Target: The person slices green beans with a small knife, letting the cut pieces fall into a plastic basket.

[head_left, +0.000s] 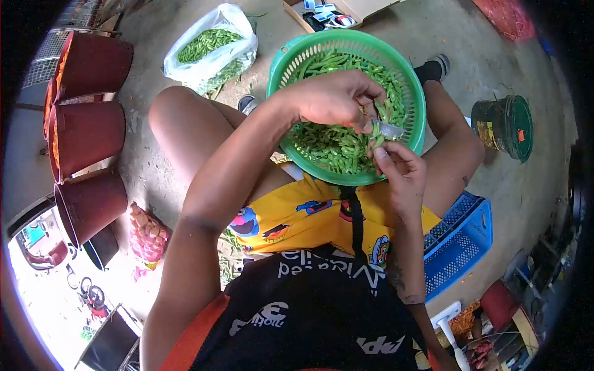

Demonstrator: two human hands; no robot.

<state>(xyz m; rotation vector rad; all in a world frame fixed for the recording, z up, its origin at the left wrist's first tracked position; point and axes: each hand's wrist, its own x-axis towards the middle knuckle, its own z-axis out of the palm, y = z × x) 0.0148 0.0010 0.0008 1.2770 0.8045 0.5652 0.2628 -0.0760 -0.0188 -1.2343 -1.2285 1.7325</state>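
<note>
A green plastic basket [419,105] between my knees holds a heap of green bean pods [337,145], some long, others short pieces. My left hand [337,99] is over the basket, closed around what looks like the handle of a small knife. The short metal blade [390,130] sticks out to the right from its fingers. Just below, my right hand [402,170] pinches a green bean [378,137] between thumb and fingers, close against the blade. The knife's handle is mostly hidden by the left fingers.
A white plastic bag [241,59] of green beans stands beyond my left knee. Several dark red buckets [86,139] line the left, near a net bag [147,235]. A cardboard box [371,7], a dark green bucket [495,127] and a blue crate [458,260] are around me.
</note>
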